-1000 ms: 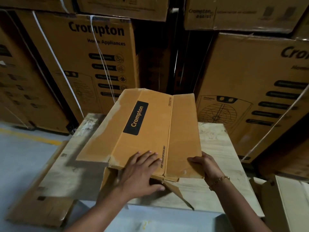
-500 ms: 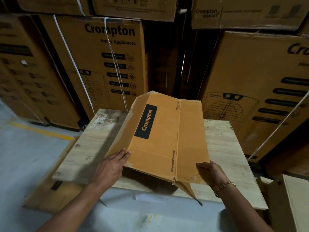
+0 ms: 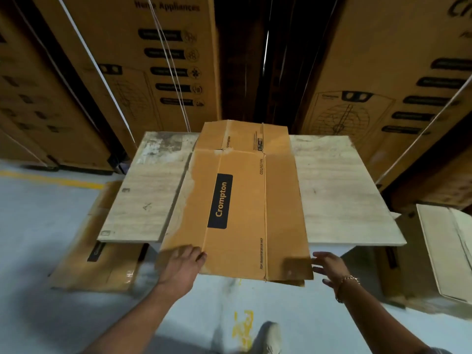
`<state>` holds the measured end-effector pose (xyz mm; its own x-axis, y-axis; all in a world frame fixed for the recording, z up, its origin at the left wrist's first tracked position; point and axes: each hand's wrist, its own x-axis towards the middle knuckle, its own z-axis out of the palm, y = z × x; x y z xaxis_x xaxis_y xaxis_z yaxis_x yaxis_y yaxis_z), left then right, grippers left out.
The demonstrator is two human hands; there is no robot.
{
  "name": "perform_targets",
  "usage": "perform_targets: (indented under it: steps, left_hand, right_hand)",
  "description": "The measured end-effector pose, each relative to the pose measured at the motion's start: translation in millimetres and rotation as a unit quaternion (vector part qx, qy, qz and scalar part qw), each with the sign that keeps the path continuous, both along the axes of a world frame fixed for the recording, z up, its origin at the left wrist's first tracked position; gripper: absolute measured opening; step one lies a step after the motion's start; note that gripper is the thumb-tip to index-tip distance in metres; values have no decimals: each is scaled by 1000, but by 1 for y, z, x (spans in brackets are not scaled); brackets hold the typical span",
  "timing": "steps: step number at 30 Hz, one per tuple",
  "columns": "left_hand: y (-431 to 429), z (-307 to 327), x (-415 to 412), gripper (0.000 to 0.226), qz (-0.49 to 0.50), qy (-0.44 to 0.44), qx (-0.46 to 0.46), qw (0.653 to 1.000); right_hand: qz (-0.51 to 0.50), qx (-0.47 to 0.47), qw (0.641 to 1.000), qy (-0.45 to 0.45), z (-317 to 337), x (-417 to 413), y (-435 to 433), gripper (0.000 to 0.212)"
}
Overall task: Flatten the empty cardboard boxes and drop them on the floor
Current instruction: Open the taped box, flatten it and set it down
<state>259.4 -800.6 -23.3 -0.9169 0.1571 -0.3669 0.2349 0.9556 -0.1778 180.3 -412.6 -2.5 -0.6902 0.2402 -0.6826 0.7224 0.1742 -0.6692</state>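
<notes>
A flattened brown cardboard box (image 3: pixel 242 200) with a black "Crompton" label lies flat on the pale wooden table (image 3: pixel 339 190). Its near end hangs over the table's front edge. My left hand (image 3: pixel 182 264) grips the box's near left corner, fingers curled onto the cardboard. My right hand (image 3: pixel 329 267) is beside the near right corner with its fingers spread and straight, at most brushing the edge.
Flattened cardboard (image 3: pixel 97 264) lies on the grey floor left of the table. A cardboard box (image 3: pixel 447 251) stands on the floor at the right. Tall strapped cartons (image 3: pixel 143 72) form a wall behind the table. My shoe (image 3: pixel 268 335) is below.
The box, held tilted up before, now lies flat on the table and has slid toward me. My right hand has let go of its near right corner.
</notes>
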Motion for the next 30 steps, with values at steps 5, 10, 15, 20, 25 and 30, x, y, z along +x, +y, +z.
perform_targets:
  steps: [5,10,15,20,25,30]
  left_hand:
    - [-21,-4,7,72,149,-48,106,982]
    - [-57,-14,0,78,341,-80,216,911]
    - [-106,-68,-16,77,470,-99,353,803]
    - [-82,-57,-31,56,563,-82,458,683]
    - [-79,-60,-49,66,602,30,474,642]
    - [-61,-41,-64,71,587,54,449,672]
  right_hand:
    - [79,55,995,-1,-3,20,-10,29]
    - [120,82,988,-53,-14,34,-21,44]
    - [93,86,991,-50,-31,24,-31,52]
    - [86,92,991,-53,-50,11,-39,29]
    - [47,88,995,-30,-50,-3,-37,31]
    - [4,54,998,-17,-46,-19,-39,26]
